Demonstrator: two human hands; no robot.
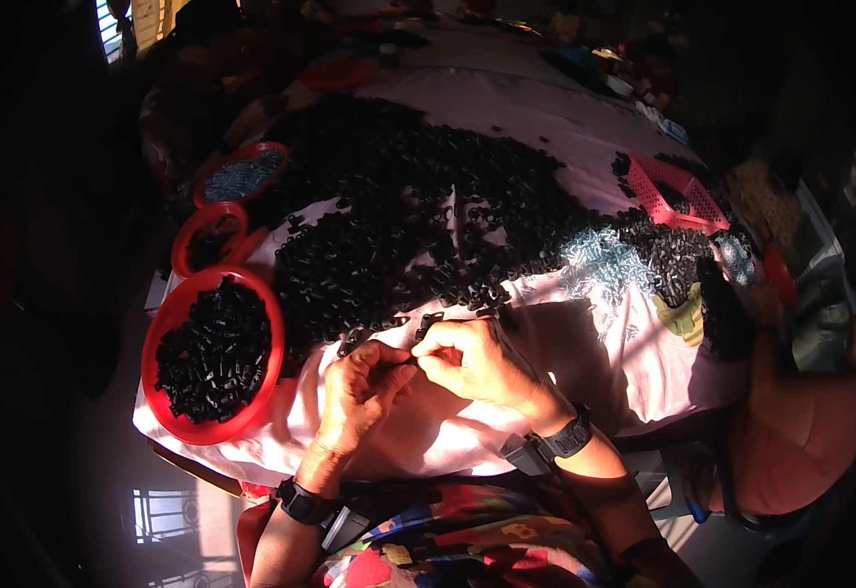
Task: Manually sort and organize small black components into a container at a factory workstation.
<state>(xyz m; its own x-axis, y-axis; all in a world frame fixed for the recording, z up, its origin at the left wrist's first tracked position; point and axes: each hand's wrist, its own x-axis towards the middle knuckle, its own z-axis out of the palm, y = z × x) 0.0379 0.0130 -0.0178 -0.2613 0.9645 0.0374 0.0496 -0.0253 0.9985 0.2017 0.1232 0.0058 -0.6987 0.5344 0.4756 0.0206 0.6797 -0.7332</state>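
Over the near edge of the cloth, my left hand (361, 390) and my right hand (475, 365) meet with fingers pinched together. A small black piece (411, 360) shows between their fingertips, mostly covered by the fingers; its exact kind is too small to tell. Just beyond the fingers lie loose black plastic pieces (428, 323), at the near edge of a wide heap of similar black pieces (359, 265). To the left stands a red basin (276, 377) full of black pieces.
Smaller red bowls (185, 265) stand behind the basin, one with bluish small parts (242, 176). At right are a pile of clear small parts (604, 265), a pink perforated basket (661, 208) and another person's arm (776, 392). Pale pink cloth (585, 392) covers the table.
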